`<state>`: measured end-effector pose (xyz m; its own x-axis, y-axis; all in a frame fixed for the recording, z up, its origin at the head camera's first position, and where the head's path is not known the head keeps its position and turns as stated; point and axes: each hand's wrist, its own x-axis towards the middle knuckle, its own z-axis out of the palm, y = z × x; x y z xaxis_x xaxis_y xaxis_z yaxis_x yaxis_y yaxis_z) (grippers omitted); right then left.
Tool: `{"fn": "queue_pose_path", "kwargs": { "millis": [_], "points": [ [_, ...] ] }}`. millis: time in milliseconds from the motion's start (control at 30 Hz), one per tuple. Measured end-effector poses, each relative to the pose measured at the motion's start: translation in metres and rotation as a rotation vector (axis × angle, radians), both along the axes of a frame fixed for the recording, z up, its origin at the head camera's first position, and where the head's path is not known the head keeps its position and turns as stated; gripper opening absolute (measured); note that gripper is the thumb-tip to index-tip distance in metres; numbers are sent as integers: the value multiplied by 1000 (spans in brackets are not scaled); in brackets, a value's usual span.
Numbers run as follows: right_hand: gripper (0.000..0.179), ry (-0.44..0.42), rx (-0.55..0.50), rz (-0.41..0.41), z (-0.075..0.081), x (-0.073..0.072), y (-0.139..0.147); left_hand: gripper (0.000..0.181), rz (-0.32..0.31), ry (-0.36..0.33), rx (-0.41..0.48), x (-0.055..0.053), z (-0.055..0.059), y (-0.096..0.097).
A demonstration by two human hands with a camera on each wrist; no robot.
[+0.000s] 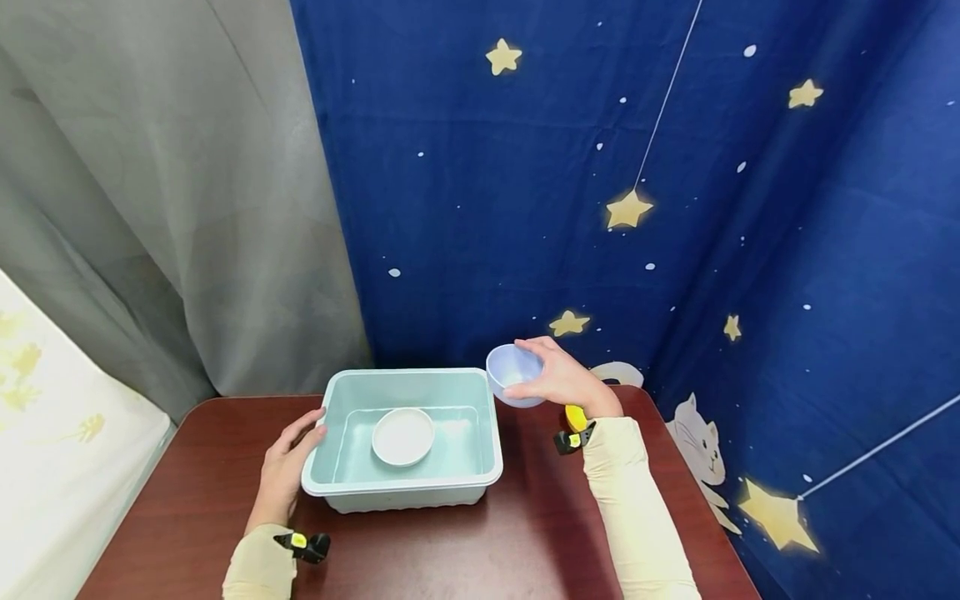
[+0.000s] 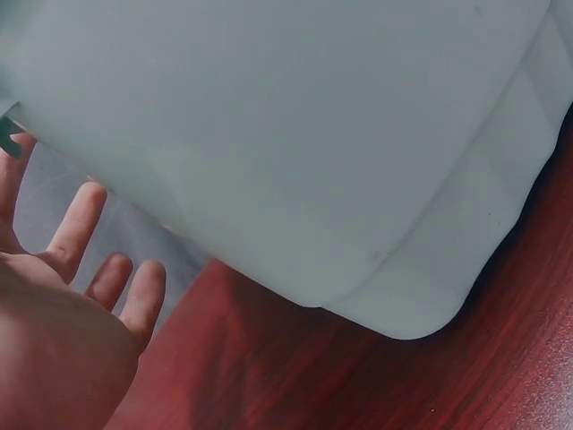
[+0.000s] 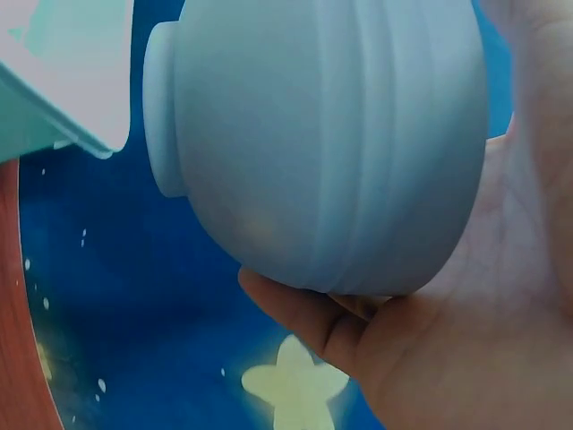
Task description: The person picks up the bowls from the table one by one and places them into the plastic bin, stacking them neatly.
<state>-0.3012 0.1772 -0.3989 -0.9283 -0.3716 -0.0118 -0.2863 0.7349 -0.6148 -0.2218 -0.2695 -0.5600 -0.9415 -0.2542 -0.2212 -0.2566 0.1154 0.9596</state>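
Observation:
A light blue bowl [image 1: 514, 375] is held by my right hand [image 1: 558, 379] just off the basin's right rim, above the table. Its mouth is tilted, with thumb and fingers on opposite sides of the rim; in the right wrist view the ridged outside of the bowl [image 3: 331, 152] and its foot show. My left hand [image 1: 283, 471] touches the left rim of a pale green plastic basin [image 1: 405, 483]. In the left wrist view, the fingers [image 2: 79, 224] stretch out beside the basin wall [image 2: 269, 134]. Inside the basin lies a white round dish [image 1: 403, 437].
The basin stands on a dark red wooden table [image 1: 420, 558]. A yellow object [image 1: 576, 417] is partly hidden behind the right wrist. Behind the table hang a grey curtain [image 1: 247, 208] and a blue star-patterned curtain [image 1: 525, 208]. White fabric [image 1: 67, 458] lies at the left.

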Motion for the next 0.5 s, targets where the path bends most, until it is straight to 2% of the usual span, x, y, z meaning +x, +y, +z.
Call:
{"fn": "queue_pose_path", "kwargs": {
  "millis": [300, 500],
  "points": [
    [99, -10, -12, 39, 1, -9, -25, 64, 17, -19, -6, -1, 1, 0],
    [99, -24, -14, 45, 0, -12, -40, 64, 6, -13, 32, -2, 1, 0]
  ]
}}
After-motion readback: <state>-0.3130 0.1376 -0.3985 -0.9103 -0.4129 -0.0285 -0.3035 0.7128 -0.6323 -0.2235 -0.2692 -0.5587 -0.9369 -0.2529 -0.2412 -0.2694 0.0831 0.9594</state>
